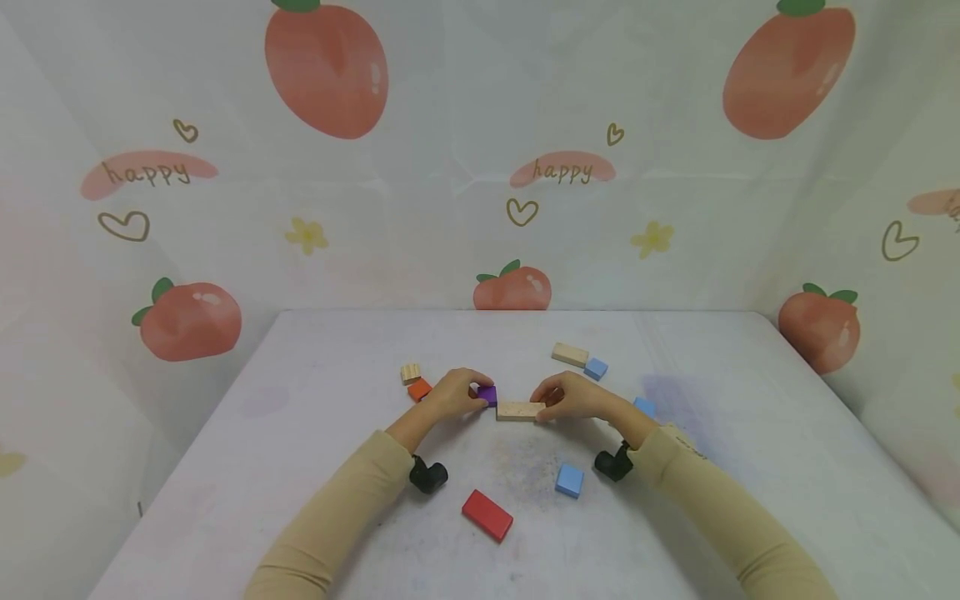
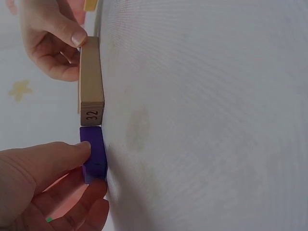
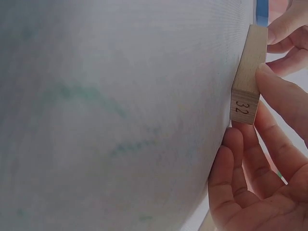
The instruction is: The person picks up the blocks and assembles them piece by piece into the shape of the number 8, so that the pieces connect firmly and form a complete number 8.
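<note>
My left hand (image 1: 452,394) pinches a small purple block (image 1: 489,396) between thumb and fingers, close to the table's surface. Just right of it lies a long plain wooden block (image 1: 517,411), its far end gripped by the thumb and fingers of my right hand (image 1: 576,395). In the left wrist view the purple block (image 2: 97,161) stands end to end with the wooden block (image 2: 90,77), with hardly any gap visible between them. The number 32 is printed on the wooden block's end, and the right wrist view also shows a 32 on its opposite end (image 3: 242,108).
Left of my left hand are an orange block (image 1: 418,389) and a ridged wooden piece (image 1: 410,373). Behind my right hand lie another wooden block (image 1: 570,354) and a blue block (image 1: 596,368). A red block (image 1: 487,516) and a second blue block (image 1: 570,481) lie nearer me.
</note>
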Available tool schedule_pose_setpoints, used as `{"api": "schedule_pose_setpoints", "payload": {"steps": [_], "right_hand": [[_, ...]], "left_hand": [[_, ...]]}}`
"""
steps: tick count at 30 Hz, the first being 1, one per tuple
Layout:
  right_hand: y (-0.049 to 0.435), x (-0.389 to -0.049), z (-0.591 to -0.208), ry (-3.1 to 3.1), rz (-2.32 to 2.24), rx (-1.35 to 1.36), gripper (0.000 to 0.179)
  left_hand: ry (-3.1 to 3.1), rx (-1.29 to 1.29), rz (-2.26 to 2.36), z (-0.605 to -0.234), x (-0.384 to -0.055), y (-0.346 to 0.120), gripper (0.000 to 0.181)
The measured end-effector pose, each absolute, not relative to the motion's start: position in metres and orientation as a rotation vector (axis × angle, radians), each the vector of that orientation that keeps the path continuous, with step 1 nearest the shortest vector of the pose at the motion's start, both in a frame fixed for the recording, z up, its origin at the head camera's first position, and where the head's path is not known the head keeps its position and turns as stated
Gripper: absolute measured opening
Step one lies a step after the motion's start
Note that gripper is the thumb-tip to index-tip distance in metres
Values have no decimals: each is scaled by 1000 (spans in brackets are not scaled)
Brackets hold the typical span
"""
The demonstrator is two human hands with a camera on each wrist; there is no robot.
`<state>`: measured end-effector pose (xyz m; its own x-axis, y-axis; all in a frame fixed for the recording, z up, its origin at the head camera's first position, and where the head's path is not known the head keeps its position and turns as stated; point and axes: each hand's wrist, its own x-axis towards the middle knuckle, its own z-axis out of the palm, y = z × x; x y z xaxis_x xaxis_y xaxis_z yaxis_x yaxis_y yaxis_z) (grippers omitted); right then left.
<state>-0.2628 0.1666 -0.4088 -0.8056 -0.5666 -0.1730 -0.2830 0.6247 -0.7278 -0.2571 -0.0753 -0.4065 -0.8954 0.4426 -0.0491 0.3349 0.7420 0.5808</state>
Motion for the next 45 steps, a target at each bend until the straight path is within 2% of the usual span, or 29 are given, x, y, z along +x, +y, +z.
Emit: {"api": "schedule_pose_setpoints", "payload": {"steps": [45], "right_hand": [[167, -264, -410, 2452, -1020, -636, 25]], "left_hand": [[2722, 584, 1027, -402, -257, -88, 37]]}}
